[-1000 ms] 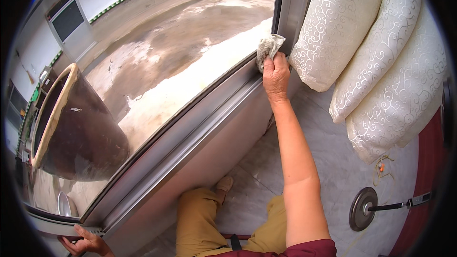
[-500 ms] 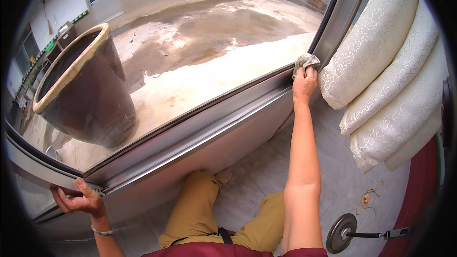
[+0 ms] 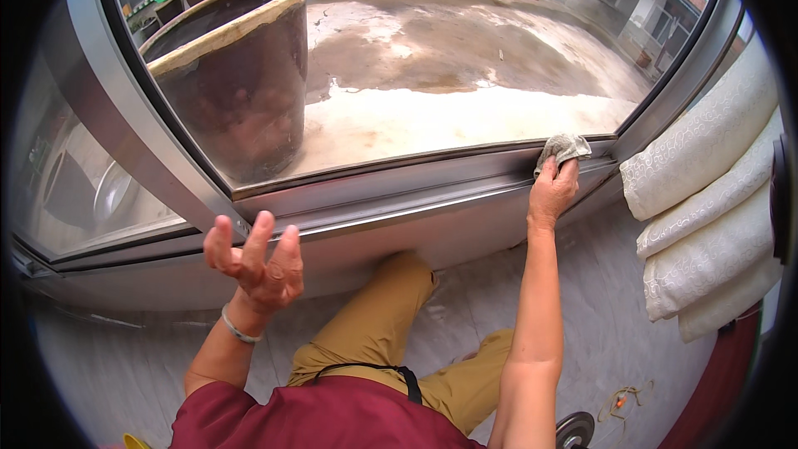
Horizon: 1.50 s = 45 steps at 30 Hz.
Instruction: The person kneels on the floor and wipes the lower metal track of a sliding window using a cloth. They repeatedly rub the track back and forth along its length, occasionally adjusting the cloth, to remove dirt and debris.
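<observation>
My right hand [image 3: 554, 192] grips a crumpled greyish cloth [image 3: 564, 150]. It presses the cloth against the lower metal frame [image 3: 432, 173] of the window, close to its right corner. My left hand [image 3: 259, 262], with a pale bracelet [image 3: 238, 326] at the wrist, is raised in front of the frame's left upright [image 3: 137, 129]. Its fingers are spread and bent, and it holds nothing. Between my hands runs the silvery sill track [image 3: 391, 207], below the glass pane.
Beyond the glass stands a large dark glazed vat [image 3: 241, 91] with a tan rim, in a paved yard. A patterned white curtain [image 3: 706, 158] hangs in folds at the right. On the grey floor lie a yellowish cord [image 3: 622, 401] and a round dark weight plate [image 3: 575, 431].
My left hand has come off the frame's left upright and opened in the air. The cloth in my right hand has moved a little left from the corner along the frame. The view has turned.
</observation>
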Each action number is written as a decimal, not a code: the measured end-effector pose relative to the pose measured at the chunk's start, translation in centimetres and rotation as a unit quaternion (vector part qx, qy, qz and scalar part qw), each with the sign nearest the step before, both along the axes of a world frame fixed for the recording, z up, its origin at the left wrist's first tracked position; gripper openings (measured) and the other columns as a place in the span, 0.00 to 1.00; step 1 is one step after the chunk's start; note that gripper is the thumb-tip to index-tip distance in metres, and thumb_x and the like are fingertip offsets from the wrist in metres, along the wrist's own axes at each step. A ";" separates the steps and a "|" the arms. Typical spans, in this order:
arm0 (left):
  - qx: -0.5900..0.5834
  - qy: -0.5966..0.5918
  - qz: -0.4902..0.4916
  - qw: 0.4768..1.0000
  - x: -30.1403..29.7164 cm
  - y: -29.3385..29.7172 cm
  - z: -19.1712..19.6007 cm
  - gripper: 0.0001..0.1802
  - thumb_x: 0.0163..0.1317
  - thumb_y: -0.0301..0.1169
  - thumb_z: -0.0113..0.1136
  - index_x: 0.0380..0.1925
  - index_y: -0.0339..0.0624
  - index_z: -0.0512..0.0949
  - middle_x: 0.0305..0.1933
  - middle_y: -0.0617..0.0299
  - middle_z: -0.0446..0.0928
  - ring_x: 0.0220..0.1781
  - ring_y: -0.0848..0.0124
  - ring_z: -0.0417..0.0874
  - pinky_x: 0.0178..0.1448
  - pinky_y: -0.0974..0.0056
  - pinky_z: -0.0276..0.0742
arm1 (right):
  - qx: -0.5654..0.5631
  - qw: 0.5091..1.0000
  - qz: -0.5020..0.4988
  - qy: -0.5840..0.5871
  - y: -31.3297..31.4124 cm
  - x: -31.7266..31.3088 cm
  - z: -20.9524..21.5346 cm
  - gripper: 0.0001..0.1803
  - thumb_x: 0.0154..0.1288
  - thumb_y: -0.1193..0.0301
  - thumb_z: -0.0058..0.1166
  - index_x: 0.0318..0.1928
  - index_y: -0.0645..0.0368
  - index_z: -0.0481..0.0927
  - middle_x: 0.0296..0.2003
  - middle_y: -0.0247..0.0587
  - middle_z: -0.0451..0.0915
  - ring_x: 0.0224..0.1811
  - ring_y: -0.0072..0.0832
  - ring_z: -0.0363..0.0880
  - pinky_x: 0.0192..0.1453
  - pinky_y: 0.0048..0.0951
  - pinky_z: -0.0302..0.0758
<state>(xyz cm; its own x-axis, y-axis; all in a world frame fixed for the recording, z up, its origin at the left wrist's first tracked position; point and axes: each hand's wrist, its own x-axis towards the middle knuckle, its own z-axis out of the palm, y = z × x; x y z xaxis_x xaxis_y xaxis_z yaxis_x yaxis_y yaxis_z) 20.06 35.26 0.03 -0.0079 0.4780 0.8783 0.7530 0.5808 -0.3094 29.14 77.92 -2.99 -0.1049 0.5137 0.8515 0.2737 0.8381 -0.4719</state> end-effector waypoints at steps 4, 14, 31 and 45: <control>-0.115 -0.171 -0.101 0.973 1.2 5.0 -0.8 0.31 0.57 0.34 0.65 0.61 0.37 0.72 0.70 0.53 0.69 0.72 0.51 0.64 0.69 0.50 0.58 | -0.002 0.999 0.039 -0.032 -3.6 -0.8 -0.7 0.12 0.64 0.72 0.55 0.46 0.62 0.76 0.43 0.49 0.79 0.47 0.50 0.76 0.53 0.47 0.68; -0.065 -0.158 0.026 0.985 0.1 8.2 -2.5 0.35 0.55 0.42 0.65 0.61 0.35 0.73 0.65 0.53 0.69 0.67 0.57 0.67 0.67 0.51 0.57 | 0.042 0.993 0.071 -0.086 -12.5 -1.8 -1.4 0.15 0.62 0.71 0.57 0.49 0.61 0.77 0.49 0.50 0.78 0.55 0.47 0.72 0.63 0.46 0.62; -0.024 -0.192 -0.021 0.981 -0.5 4.7 -2.2 0.35 0.51 0.35 0.68 0.61 0.37 0.72 0.59 0.56 0.71 0.66 0.59 0.69 0.64 0.53 0.58 | 0.098 0.968 0.214 -0.093 -21.6 -3.4 -1.2 0.20 0.54 0.73 0.62 0.50 0.58 0.81 0.47 0.43 0.80 0.52 0.41 0.75 0.62 0.43 0.61; 0.145 -0.101 0.011 0.984 -4.3 -6.3 -4.3 0.31 0.63 0.33 0.64 0.59 0.35 0.59 0.57 0.48 0.61 0.58 0.57 0.63 0.67 0.54 0.59 | 0.198 0.931 0.290 -0.100 -24.6 -5.5 -0.2 0.17 0.53 0.74 0.55 0.46 0.52 0.83 0.41 0.34 0.76 0.43 0.32 0.73 0.55 0.42 0.61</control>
<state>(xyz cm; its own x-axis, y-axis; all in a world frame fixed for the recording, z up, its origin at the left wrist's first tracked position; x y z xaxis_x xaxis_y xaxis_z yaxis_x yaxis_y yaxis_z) 15.80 28.95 -4.32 -0.2033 0.2050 0.9574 0.7687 0.6391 0.0264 23.64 53.31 -3.15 -0.4433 -0.0275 0.8959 -0.2289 0.9699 -0.0836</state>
